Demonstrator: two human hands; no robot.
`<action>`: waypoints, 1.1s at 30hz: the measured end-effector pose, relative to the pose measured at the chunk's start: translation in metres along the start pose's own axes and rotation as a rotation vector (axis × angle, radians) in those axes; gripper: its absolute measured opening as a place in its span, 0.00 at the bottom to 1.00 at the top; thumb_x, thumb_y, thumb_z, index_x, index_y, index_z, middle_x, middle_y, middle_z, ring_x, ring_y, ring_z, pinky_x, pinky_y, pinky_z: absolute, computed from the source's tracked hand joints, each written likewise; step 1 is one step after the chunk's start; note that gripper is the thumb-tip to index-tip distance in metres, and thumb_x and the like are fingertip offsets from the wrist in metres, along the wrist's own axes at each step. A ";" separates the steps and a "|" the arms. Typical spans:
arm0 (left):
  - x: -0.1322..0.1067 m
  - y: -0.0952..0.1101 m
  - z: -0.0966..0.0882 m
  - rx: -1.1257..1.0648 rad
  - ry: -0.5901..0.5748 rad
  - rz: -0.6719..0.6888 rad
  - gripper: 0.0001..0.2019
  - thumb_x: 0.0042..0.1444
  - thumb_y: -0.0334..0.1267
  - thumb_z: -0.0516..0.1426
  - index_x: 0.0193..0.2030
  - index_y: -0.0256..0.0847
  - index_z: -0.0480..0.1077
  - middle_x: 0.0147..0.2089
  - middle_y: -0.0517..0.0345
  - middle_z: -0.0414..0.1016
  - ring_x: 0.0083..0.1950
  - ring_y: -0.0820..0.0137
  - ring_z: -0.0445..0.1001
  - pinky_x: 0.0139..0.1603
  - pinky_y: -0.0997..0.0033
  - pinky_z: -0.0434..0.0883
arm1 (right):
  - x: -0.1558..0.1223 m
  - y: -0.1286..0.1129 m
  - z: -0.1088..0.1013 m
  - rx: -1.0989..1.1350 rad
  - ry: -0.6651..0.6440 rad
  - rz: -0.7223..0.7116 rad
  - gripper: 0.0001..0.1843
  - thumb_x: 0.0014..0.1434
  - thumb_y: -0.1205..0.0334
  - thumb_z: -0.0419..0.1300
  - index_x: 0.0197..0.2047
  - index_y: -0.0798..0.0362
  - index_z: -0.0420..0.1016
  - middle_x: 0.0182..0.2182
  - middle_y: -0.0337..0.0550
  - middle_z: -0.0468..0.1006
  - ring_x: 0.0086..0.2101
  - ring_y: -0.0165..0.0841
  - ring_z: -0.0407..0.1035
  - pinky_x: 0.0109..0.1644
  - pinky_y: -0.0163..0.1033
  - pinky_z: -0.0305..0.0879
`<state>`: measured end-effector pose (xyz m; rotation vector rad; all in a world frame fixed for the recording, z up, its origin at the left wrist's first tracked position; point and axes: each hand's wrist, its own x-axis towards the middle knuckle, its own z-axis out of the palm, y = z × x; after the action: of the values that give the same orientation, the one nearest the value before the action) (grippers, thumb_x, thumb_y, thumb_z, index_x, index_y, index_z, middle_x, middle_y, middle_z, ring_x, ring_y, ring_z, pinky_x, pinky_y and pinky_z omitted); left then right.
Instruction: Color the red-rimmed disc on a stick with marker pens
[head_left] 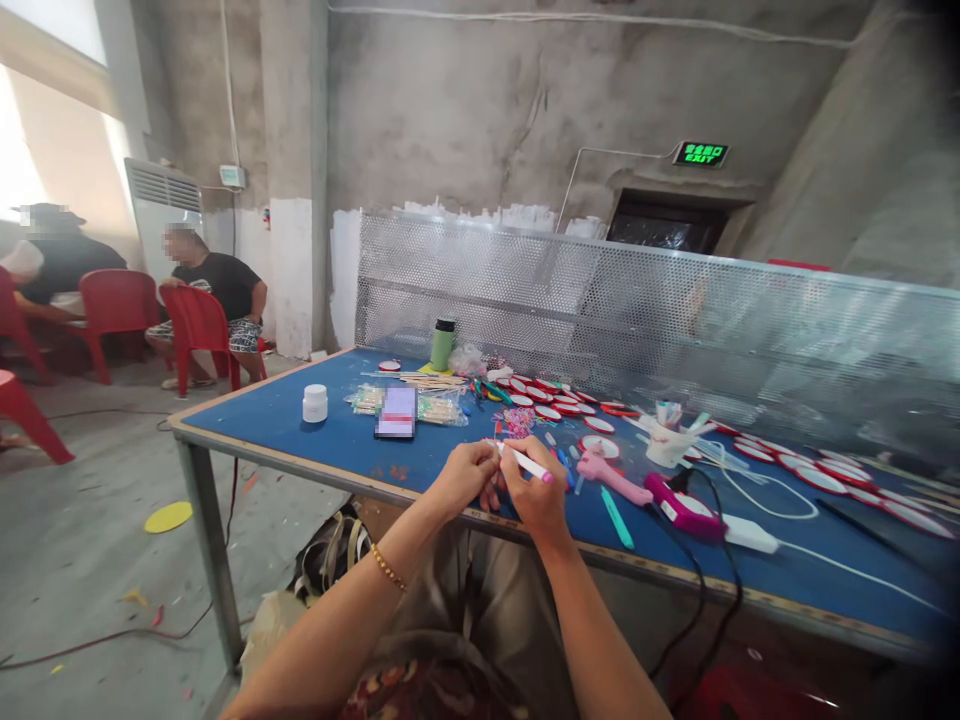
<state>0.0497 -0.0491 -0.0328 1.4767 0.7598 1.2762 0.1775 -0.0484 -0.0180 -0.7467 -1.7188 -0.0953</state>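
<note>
My right hand (538,488) is closed round a white marker (531,463) with a pink end, its other end pointing at my left fingers. My left hand (469,474) is pinched shut beside it over the table's front edge. A small, thin piece with a red top (498,428) stands up at the left fingertips; its kind is too small to make out. Just behind both hands lies a heap of small pink and blue pieces (519,421). A pink glue gun (615,477) and a teal cutter (616,518) lie to the right of my right hand.
On the blue table (277,425) are a white bottle (315,404), a phone (396,412), a green tumbler (442,346), red-rimmed discs (817,476), a white cup (666,446) and a purple power strip (686,507) with cables. A perforated metal screen (480,280) stands behind. Two people sit at left.
</note>
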 end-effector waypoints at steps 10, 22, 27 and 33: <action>0.000 -0.002 -0.001 -0.004 -0.007 0.005 0.13 0.56 0.45 0.57 0.30 0.36 0.65 0.23 0.60 0.72 0.16 0.75 0.71 0.13 0.81 0.65 | -0.001 0.000 -0.001 0.031 0.031 0.045 0.09 0.62 0.62 0.56 0.31 0.51 0.72 0.24 0.39 0.75 0.26 0.31 0.69 0.30 0.36 0.64; 0.000 -0.001 -0.001 0.000 -0.004 0.006 0.11 0.56 0.43 0.56 0.30 0.36 0.65 0.20 0.63 0.69 0.16 0.75 0.71 0.13 0.81 0.65 | -0.001 0.002 0.000 0.018 0.039 0.038 0.08 0.62 0.62 0.56 0.31 0.51 0.72 0.24 0.39 0.74 0.26 0.32 0.69 0.31 0.36 0.65; 0.000 -0.001 -0.001 -0.007 -0.007 0.000 0.12 0.56 0.43 0.57 0.30 0.36 0.65 0.22 0.61 0.71 0.16 0.75 0.71 0.13 0.81 0.65 | -0.001 0.002 0.000 0.021 0.030 0.025 0.08 0.62 0.62 0.56 0.32 0.51 0.72 0.25 0.39 0.74 0.26 0.31 0.69 0.31 0.36 0.65; -0.001 0.001 0.000 -0.003 -0.005 -0.002 0.12 0.57 0.44 0.57 0.31 0.36 0.66 0.19 0.63 0.68 0.15 0.74 0.71 0.13 0.81 0.65 | -0.001 0.002 0.001 0.001 0.011 0.005 0.08 0.62 0.62 0.56 0.32 0.51 0.72 0.26 0.39 0.75 0.26 0.32 0.69 0.32 0.36 0.65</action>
<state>0.0492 -0.0505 -0.0321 1.4761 0.7558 1.2705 0.1778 -0.0472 -0.0194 -0.7487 -1.7066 -0.0942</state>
